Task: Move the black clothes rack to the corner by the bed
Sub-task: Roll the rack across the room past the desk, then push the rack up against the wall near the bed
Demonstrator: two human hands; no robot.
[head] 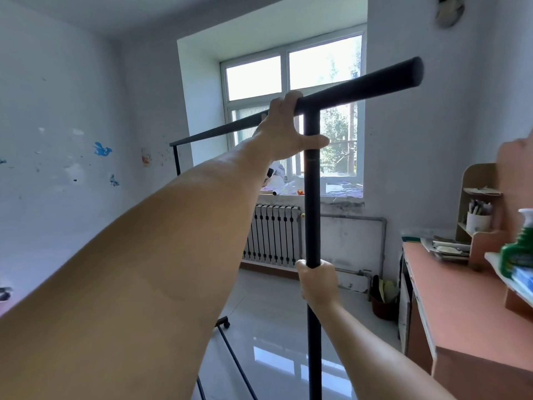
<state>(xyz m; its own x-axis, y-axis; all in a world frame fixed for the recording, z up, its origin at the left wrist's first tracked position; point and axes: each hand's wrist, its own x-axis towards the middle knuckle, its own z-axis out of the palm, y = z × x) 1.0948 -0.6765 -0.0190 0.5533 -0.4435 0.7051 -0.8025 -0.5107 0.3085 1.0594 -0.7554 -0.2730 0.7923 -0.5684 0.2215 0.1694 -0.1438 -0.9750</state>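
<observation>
Room: pale walls (pixel 72 111) carrying small blue and orange marks, glossy tiled floor (pixel 274 327), daylight from a window (pixel 291 79) in the far wall.

Clothes rack (pixel 313 197): black metal, empty, standing in the middle of the floor between the left wall and the desk. The top bar runs from near the left wall, across the front of the window, to a capped end at upper right. The near upright post drops from that bar to the bottom edge of view. A second, thinner upright stands at the far left end. Low base rails and one caster (pixel 223 323) show on the floor.

Desk (pixel 450 298): reddish-orange top, against the right wall, with papers stacked at its far end and a shelf unit above.

Radiator (pixel 272 235): white with dark ribs, under the windowsill, behind the rack's post.

Windowsill (pixel 340 189): cluttered with small items too blurred to name.

Left hand (pixel 281 131): arm stretched forward, fingers hooked over the top bar just left of the joint, thumb spread out and pressed against the upright post.

Right hand (pixel 315 280): closed in a fist around the upright post, well below the left hand.

Spray bottle (pixel 517 243): green, blurred, at the right edge.

Cup (pixel 478 222): white, holding pens, on the shelf.
</observation>
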